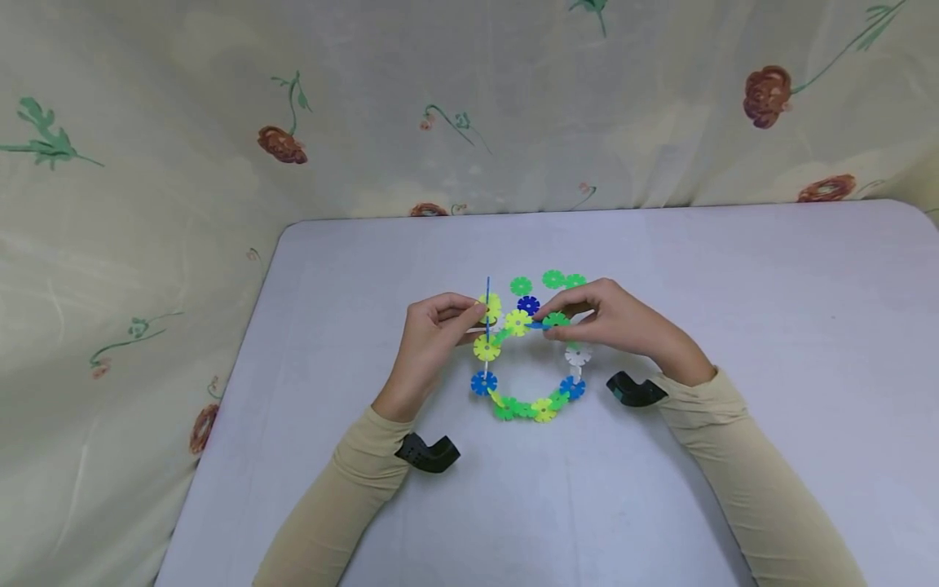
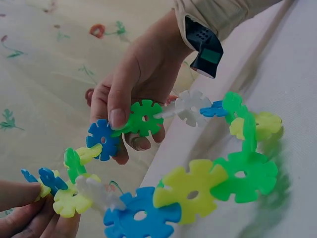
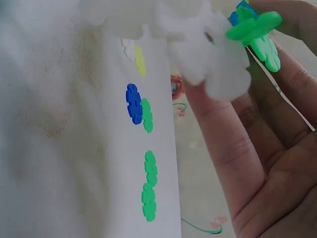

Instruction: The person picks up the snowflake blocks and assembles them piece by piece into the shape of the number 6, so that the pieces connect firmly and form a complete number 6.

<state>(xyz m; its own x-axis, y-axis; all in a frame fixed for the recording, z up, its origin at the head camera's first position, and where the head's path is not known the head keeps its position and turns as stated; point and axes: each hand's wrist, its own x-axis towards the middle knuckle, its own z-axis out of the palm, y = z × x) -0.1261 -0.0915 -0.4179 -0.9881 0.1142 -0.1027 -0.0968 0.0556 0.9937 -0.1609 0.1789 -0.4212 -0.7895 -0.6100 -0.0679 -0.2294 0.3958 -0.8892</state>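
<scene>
A ring of interlocking snowflake discs in green, yellow, blue and white is held up between both hands. My left hand pinches the chain at the far left, where a blue disc stands edge-on beside a yellow disc. With thumb and fingers my right hand pinches the joint of a green disc and a blue disc. White discs follow on that side. In the right wrist view a blurred white disc hides part of the right fingers.
Behind the ring, loose discs lie on the white table: a dark blue one, a green one and two more green discs. A black device is at the left wrist, another at the right. Flowered cloth hangs behind.
</scene>
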